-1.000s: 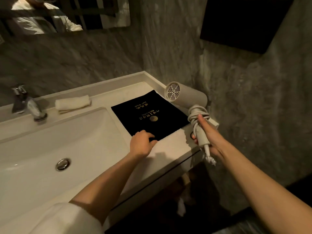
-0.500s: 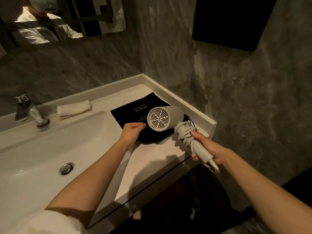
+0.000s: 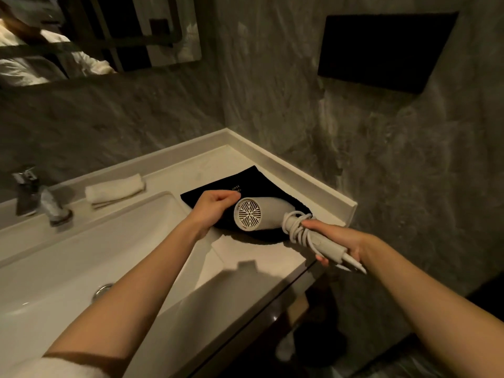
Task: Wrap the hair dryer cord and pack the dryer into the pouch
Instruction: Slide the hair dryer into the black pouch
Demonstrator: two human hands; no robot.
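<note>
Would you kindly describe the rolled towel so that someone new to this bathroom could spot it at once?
Start at the white sink and follow its back ledge rightward from the faucet. The towel lies there, left of the black pouch. It is the only small white cloth roll on the ledge, lying untouched.

A single head-worn wide-angle camera looks forward and steeply down from close above the table [image 3: 245,268], toward its far right corner where two stone walls meet. Both forearms reach in from the bottom edge. The basin [image 3: 68,255] fills the lower left; a mirror [image 3: 81,36] crosses the top left.
</note>
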